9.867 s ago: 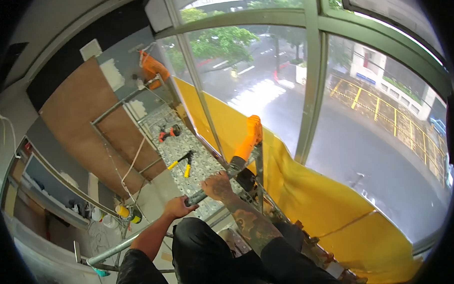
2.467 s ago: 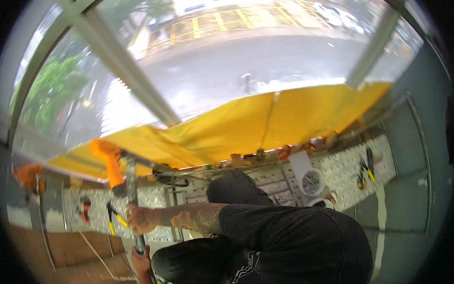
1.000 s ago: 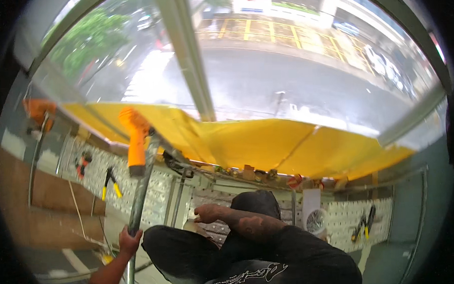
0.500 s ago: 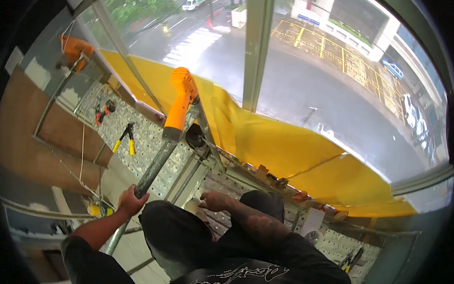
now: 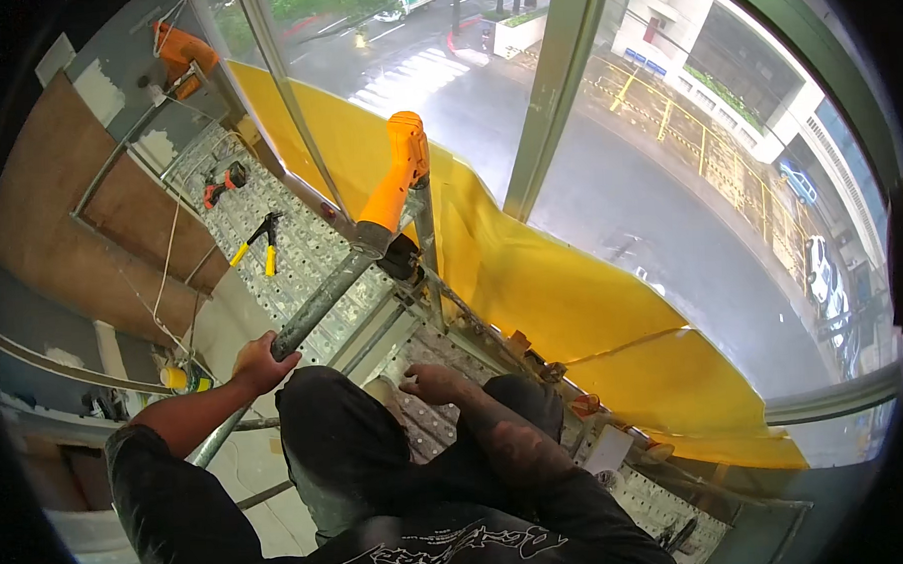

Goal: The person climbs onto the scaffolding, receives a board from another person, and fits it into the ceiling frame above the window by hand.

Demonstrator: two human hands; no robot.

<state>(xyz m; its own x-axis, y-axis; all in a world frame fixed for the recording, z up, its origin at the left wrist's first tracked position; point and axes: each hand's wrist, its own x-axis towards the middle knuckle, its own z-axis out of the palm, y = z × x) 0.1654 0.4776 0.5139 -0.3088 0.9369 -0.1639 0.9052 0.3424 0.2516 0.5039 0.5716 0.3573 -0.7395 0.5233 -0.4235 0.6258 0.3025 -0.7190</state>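
Gripping pipe (image 5: pixel 321 304) left of frame centre, with left hand (image 5: pixel 262 364) clamped round it. Seeing open floor (image 5: pixel 236 314) just left of it, then perforated platform (image 5: pixel 311 252) with edge running toward upper left; bounded at right by yellow sheet (image 5: pixel 611 306). On the pipe: grey, scuffed, pale-speckled surface. Holding right hand (image 5: pixel 435 384) loosely curled near knees (image 5: pixel 327 406); can't tell whether fingers meet.

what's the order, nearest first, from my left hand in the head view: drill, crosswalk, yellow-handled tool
From the left hand:
1. Yellow-handled tool: on the platform, straight ahead.
2. Drill: same platform, farther off and slightly left.
3. Crosswalk: outside, far ahead to the right.
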